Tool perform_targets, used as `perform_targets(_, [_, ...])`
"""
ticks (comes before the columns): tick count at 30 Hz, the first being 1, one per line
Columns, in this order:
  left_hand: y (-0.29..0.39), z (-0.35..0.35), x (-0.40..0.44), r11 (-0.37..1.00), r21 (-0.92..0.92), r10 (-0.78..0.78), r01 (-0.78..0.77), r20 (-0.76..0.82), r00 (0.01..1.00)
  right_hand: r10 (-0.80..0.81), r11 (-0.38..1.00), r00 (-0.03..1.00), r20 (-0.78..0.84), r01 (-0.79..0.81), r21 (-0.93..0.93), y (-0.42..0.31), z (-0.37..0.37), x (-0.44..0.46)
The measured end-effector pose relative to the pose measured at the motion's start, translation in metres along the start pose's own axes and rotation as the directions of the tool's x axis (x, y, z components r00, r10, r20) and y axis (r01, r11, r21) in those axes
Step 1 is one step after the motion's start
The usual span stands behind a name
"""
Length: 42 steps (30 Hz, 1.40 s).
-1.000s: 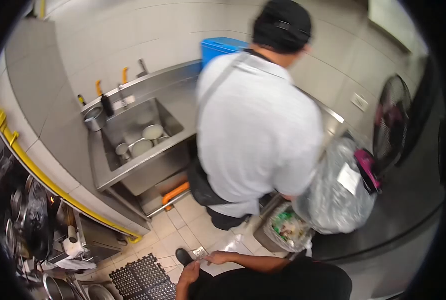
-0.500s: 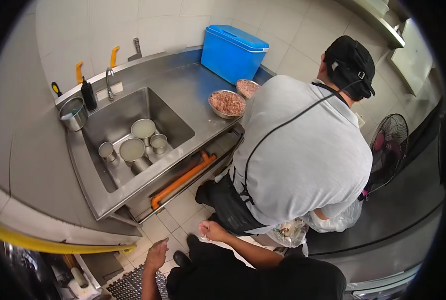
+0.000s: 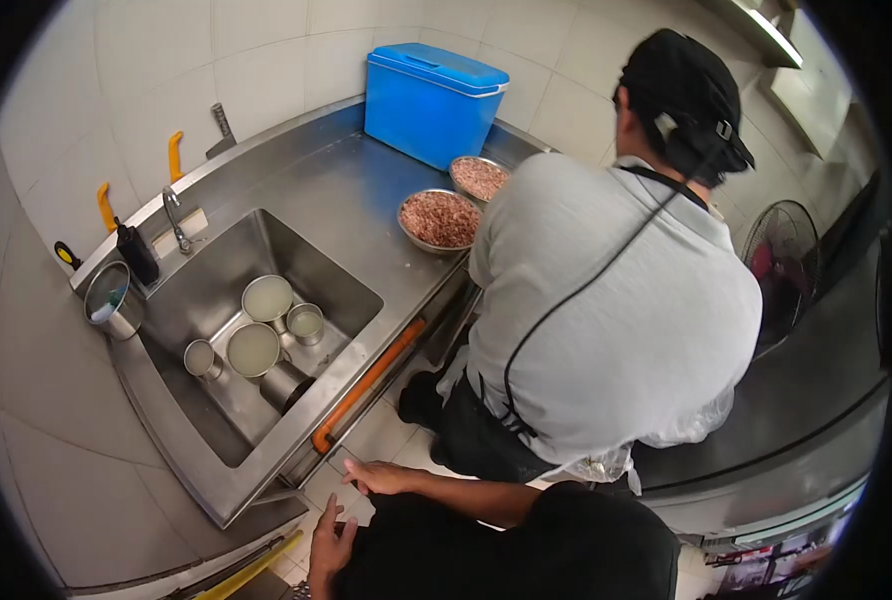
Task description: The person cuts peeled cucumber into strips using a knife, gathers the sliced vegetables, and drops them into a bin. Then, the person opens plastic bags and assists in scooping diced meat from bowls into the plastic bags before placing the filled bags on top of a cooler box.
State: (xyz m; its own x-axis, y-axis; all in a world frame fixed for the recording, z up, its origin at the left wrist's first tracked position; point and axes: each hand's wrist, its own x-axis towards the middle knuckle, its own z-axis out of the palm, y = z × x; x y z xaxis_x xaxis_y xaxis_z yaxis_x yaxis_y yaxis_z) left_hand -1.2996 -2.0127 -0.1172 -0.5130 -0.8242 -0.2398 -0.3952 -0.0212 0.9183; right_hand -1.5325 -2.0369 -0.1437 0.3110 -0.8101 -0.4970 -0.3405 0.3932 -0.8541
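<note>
Showing parted fingers, the left hand [image 3: 332, 545] and right hand [image 3: 378, 479] hang near a deep, shiny grey steel sink [image 3: 301, 410].

Left hand [image 3: 334, 545] cut off near wrist, far bowl [image 3: 479, 178] part-hidden behind co-worker's shoulder [image 3: 526, 200]

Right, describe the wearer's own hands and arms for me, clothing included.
The left hand and right hand are bare, with no gloves or rings visible. The right forearm is uncovered up to a plain black garment, with no watch or bracelet showing. Most of the left arm lies out of frame.
</note>
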Motion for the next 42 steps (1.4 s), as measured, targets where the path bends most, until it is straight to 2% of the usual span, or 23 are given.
perform_targets(3, [-0.008,-0.002,0.017,0.987,-0.12,-0.08,0.104,0.191,0.978,0.008,0.999,1.0,-0.007,-0.009,-0.045,0.014,0.016,-0.038])
perform_targets(5, [-0.024,0.008,0.026,0.996,0.046,0.055,-0.07,0.28,0.958,0.157,0.973,0.984,-0.081,-0.14,0.181,0.033,0.033,-0.076])
perform_targets(7, [-0.04,0.021,0.044,0.947,0.277,-0.01,-0.164,0.535,0.845,0.168,0.94,0.974,-0.151,-0.112,0.323,0.044,0.054,-0.127])
perform_targets(9, [-0.031,0.042,0.043,0.857,0.415,-0.029,-0.307,0.633,0.773,0.211,0.891,0.943,-0.258,-0.077,0.447,0.06,0.08,-0.169])
perform_targets(10, [-0.028,0.052,0.047,0.785,0.497,-0.142,-0.369,0.724,0.675,0.273,0.884,0.914,-0.301,-0.115,0.454,0.062,0.087,-0.188])
perform_targets(13, [-0.016,0.098,0.03,0.703,0.376,-0.062,-0.604,0.878,0.474,0.256,0.887,0.857,-0.447,-0.025,0.46,0.087,0.124,-0.237])
perform_targets(15, [-0.024,0.141,0.029,0.794,0.282,-0.078,-0.539,0.926,0.369,0.253,0.927,0.815,-0.521,-0.05,0.373,0.097,0.132,-0.268])
perform_targets(16, [0.046,0.155,-0.001,0.754,0.367,-0.174,-0.545,0.911,0.373,0.266,0.916,0.804,-0.531,-0.04,0.399,0.089,0.132,-0.291])
perform_targets(17, [0.056,0.176,-0.013,0.709,0.383,-0.175,-0.592,0.909,0.379,0.277,0.905,0.759,-0.589,-0.001,0.425,0.097,0.139,-0.304])
perform_targets(19, [0.066,0.255,-0.038,0.691,0.321,-0.137,-0.648,0.938,0.318,0.045,0.969,0.538,-0.841,0.18,0.167,0.137,0.157,-0.357])
perform_targets(21, [0.078,0.32,-0.061,0.604,0.29,-0.202,-0.742,0.957,0.21,0.05,0.974,0.371,-0.927,0.187,0.128,0.171,0.169,-0.4])
perform_targets(22, [0.101,0.352,-0.084,0.624,0.217,-0.237,-0.751,0.968,0.083,0.135,0.951,0.358,-0.924,0.217,0.222,0.187,0.175,-0.427])
perform_targets(23, [0.073,0.391,-0.084,0.707,-0.069,-0.002,-0.704,0.995,-0.1,0.217,0.916,0.341,-0.915,0.253,0.311,0.2,0.182,-0.46])
perform_targets(25, [0.094,0.462,-0.123,0.54,-0.064,-0.19,-0.839,0.962,-0.196,0.267,0.885,0.136,-0.954,0.356,0.299,0.245,0.206,-0.515])
perform_targets(27, [0.09,0.559,-0.153,0.517,-0.105,-0.346,-0.85,0.882,-0.32,0.253,0.946,-0.123,-0.96,0.241,0.219,0.279,0.237,-0.588])
perform_targets(28, [0.104,0.597,-0.173,0.495,-0.139,-0.385,-0.858,0.85,-0.36,0.285,0.937,-0.168,-0.944,0.258,0.236,0.296,0.246,-0.618])
perform_targets(30, [0.141,0.673,-0.262,0.242,-0.353,-0.349,-0.904,0.838,-0.421,0.338,0.92,-0.281,-0.898,0.302,0.251,0.323,0.27,-0.682])
perform_targets(33, [0.178,0.751,-0.377,0.404,-0.441,-0.308,-0.801,0.76,-0.573,0.28,0.959,-0.384,-0.88,0.153,0.238,0.348,0.292,-0.767])
perform_targets(34, [0.182,0.78,-0.407,0.424,-0.471,-0.313,-0.773,0.725,-0.614,0.184,0.962,-0.68,-0.71,-0.023,0.272,0.355,0.291,-0.781])
perform_targets(35, [0.184,0.807,-0.435,0.438,-0.497,-0.33,-0.749,0.687,-0.648,0.001,0.914,-0.877,-0.48,-0.194,0.357,0.362,0.297,-0.801])
perform_targets(36, [0.185,0.831,-0.457,0.444,-0.519,-0.35,-0.731,0.65,-0.674,0.003,0.906,-0.894,-0.447,-0.187,0.38,0.368,0.306,-0.827])
perform_targets(38, [0.184,0.882,-0.496,0.462,-0.56,-0.396,-0.688,0.564,-0.725,0.425,0.833,-0.744,-0.515,0.098,0.545,0.387,0.327,-0.885])
perform_targets(42, [0.168,0.991,-0.586,0.537,-0.621,-0.462,-0.571,0.35,-0.815,0.58,0.738,-0.713,-0.395,0.255,0.624,0.448,0.375,-0.972])
